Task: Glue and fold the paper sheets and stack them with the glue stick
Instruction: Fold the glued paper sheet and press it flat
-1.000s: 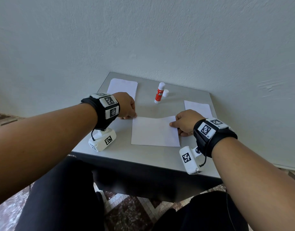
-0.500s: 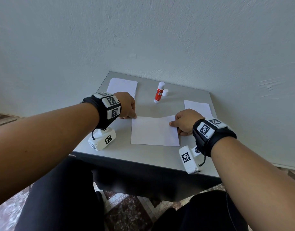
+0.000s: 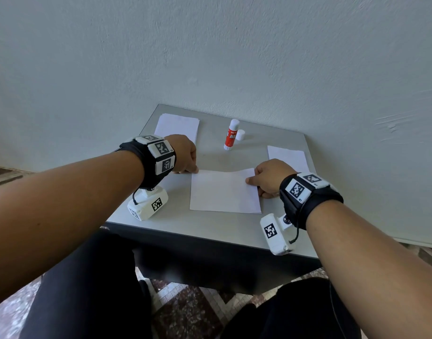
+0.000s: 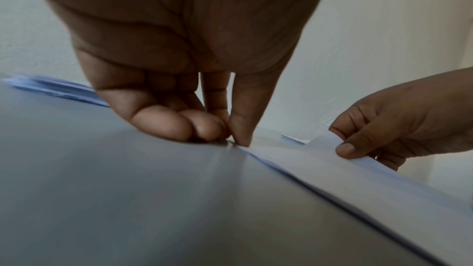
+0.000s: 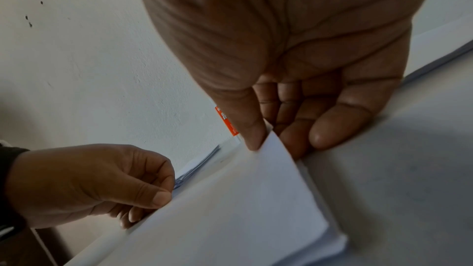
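On the near half of the grey tabletop lay a folded white paper sheet, its fold toward the person and its free edges toward the wall. The left hand sat at the sheet's far left corner, thumb and fingertips pinching that corner down against the surface; in the left wrist view the other fingers were curled under and touching the tabletop. The right hand held the far right corner, thumb on top and fingers beneath, pinching the upper layer; that corner was lifted slightly off the lower layer in the right wrist view. Both wrists carried black bands with white marker blocks.

Farther back, right of the right hand, a second sheet lay flat near the tabletop's right edge. Behind the left hand, at the far left corner, sat a stack of sheets. Between these, toward the wall, the red-and-white glue stick stood upright and uncapped, its white cap just beside it on the right. A pale plastered wall rose behind the tabletop.
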